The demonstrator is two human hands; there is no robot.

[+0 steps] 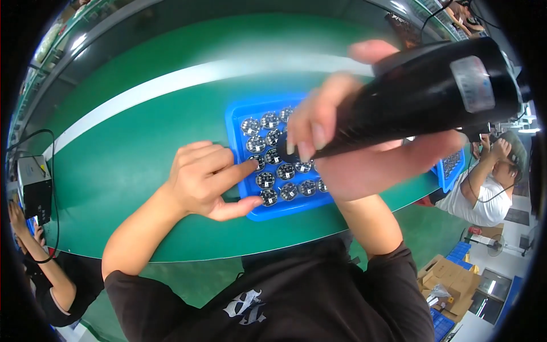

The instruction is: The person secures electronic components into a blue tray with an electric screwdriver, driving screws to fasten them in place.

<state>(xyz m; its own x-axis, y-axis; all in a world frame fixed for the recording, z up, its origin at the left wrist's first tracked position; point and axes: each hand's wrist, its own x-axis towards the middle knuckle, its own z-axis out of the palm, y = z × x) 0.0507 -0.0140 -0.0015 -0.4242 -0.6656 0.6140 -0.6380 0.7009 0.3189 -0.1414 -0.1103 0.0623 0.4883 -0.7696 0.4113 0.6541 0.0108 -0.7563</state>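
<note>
A blue plastic tray (232,126) lies on the green table, with rows of small round black circuit boards (265,180) in it. My left hand (199,179) reaches over the tray's left rim. Its index finger presses on a board in the left column, while the thumb stretches to the lower left one; nothing is held in it. My right hand (364,176) is wrapped round a thick black electric screwdriver (416,91) with a pale label. The tool slants down to the left, its tip over the boards in the middle. Hand and tool hide the tray's right part.
The green table (131,142) has a white stripe (142,97) across it. A box-shaped device (34,182) with a black cable stands at the far left. Another blue tray (451,168) lies right, near a co-worker (484,188). Another person's arms (54,273) show at left; cardboard boxes (450,282) stand lower right.
</note>
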